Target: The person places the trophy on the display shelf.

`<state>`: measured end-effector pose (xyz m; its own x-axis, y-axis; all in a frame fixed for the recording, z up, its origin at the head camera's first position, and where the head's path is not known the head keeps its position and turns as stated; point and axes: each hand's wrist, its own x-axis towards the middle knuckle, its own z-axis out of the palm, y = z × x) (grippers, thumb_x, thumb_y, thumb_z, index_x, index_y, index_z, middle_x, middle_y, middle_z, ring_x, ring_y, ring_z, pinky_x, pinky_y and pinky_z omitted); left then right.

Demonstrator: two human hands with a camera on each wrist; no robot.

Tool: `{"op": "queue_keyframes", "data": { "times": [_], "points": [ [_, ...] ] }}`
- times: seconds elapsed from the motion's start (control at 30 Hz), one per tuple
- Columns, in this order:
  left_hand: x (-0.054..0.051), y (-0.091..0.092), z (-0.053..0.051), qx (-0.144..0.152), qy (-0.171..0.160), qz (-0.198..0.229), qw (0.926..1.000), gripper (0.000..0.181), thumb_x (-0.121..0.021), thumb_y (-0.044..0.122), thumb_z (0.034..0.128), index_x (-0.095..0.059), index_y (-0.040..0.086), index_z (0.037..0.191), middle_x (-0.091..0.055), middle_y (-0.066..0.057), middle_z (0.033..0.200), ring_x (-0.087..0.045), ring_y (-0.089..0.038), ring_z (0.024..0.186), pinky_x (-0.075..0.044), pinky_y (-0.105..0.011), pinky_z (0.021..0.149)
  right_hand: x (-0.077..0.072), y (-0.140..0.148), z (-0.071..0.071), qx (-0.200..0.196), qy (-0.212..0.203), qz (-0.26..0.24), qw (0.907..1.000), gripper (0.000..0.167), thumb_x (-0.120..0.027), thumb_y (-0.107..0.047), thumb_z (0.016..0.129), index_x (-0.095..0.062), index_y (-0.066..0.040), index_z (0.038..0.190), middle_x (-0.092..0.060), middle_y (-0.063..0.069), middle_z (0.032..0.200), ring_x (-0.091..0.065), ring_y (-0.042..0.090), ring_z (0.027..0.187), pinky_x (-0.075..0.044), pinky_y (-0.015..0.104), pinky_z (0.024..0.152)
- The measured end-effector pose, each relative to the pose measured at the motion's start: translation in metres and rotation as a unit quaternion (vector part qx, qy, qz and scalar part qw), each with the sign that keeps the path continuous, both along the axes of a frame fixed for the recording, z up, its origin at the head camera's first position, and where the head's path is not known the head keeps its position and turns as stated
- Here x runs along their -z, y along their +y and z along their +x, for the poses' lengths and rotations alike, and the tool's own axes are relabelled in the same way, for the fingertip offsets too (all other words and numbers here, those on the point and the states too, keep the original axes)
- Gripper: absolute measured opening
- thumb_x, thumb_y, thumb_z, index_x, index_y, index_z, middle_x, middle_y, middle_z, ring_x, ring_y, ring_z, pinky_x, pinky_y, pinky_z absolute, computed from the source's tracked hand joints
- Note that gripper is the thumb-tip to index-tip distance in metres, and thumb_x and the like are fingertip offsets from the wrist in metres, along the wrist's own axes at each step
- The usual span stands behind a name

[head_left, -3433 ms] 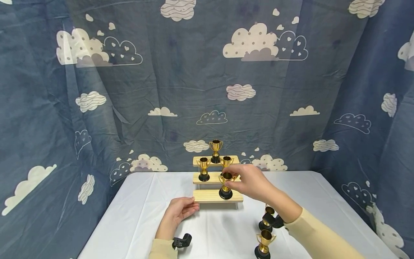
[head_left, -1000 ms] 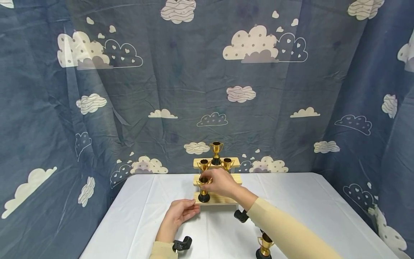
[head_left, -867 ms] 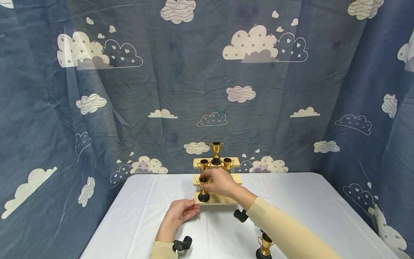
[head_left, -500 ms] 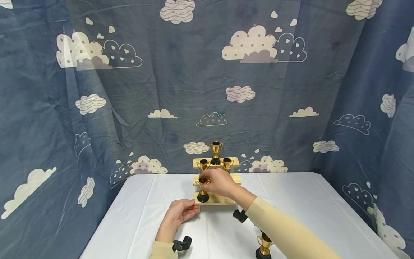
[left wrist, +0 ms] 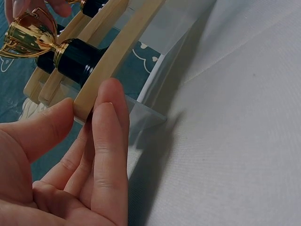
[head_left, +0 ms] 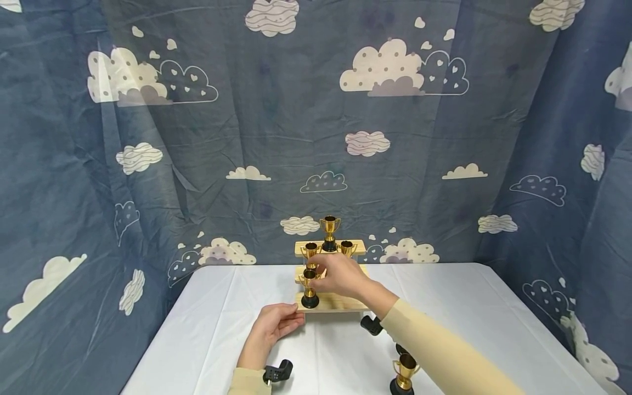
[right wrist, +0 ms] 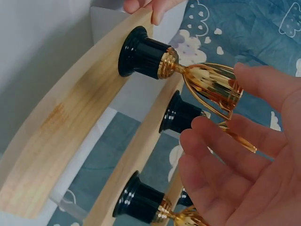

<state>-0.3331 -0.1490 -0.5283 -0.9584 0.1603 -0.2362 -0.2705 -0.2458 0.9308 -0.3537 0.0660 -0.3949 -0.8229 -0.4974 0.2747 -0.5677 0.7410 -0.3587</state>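
A three-step wooden display stand [head_left: 340, 303] with clear supports stands at the table's far side. My left hand [head_left: 276, 323] pinches the front left corner of its lowest step between thumb and fingers. On that step's left end a small gold trophy cup [head_left: 309, 291] with a black base stands upright. Around the cup's top is my right hand [head_left: 343, 277]; in the right wrist view its thumb [right wrist: 256, 80] touches the rim, and the other fingers are loosely bent beside the handle. Behind, two trophies [head_left: 310, 250] [head_left: 348, 249] stand on the middle step, and one trophy [head_left: 329, 230] on the top.
Another trophy [head_left: 405, 373] stands on the white tablecloth [head_left: 207, 329] at the front right. Behind it, the black base [head_left: 401, 349] of one more shows partly past the right sleeve. A blue cloud-print curtain [head_left: 276, 131] closes off the back and sides.
The trophy in my right hand went from the lowest step's right end to its left end. Just now the right fingers have loosened and drawn back slightly. My left hand has stayed put.
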Motion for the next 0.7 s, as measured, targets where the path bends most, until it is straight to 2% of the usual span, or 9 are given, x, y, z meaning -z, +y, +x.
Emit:
{"op": "queue_keyframes", "data": {
  "times": [0.37, 0.53, 0.7],
  "points": [
    [0.001, -0.001, 0.000, 0.003, 0.002, -0.001, 1.0000, 0.035, -0.068, 0.011, 0.0950, -0.061, -0.015, 0.118, -0.074, -0.019, 0.088, -0.075, -0.024, 0.080, -0.062, -0.030, 0.074, -0.010, 0.008, 0.004, 0.002, 0.042, 0.009, 0.9991, 0.046, -0.084, -0.037, 0.081, -0.071, -0.022, 0.123, -0.073, -0.003, 0.096, -0.066, 0.015, 0.083, -0.053, 0.034, 0.065],
    [0.003, -0.001, -0.001, 0.001, 0.003, -0.002, 1.0000, 0.031, -0.070, 0.011, 0.0939, -0.064, -0.013, 0.113, -0.074, -0.017, 0.086, -0.075, -0.023, 0.078, -0.062, -0.029, 0.073, -0.016, 0.012, 0.009, 0.004, 0.045, 0.005, 0.9989, 0.046, -0.084, -0.036, 0.081, -0.071, -0.019, 0.123, -0.072, -0.004, 0.098, -0.067, 0.014, 0.085, -0.055, 0.034, 0.065],
    [0.002, 0.000, -0.001, -0.001, 0.002, -0.004, 1.0000, 0.026, -0.070, 0.011, 0.0932, -0.067, -0.009, 0.108, -0.075, -0.016, 0.085, -0.075, -0.023, 0.078, -0.062, -0.029, 0.072, -0.020, 0.015, 0.013, 0.008, 0.048, 0.007, 0.9988, 0.044, -0.083, -0.037, 0.083, -0.071, -0.022, 0.122, -0.073, -0.005, 0.100, -0.068, 0.014, 0.087, -0.055, 0.034, 0.066]
  ]
}}
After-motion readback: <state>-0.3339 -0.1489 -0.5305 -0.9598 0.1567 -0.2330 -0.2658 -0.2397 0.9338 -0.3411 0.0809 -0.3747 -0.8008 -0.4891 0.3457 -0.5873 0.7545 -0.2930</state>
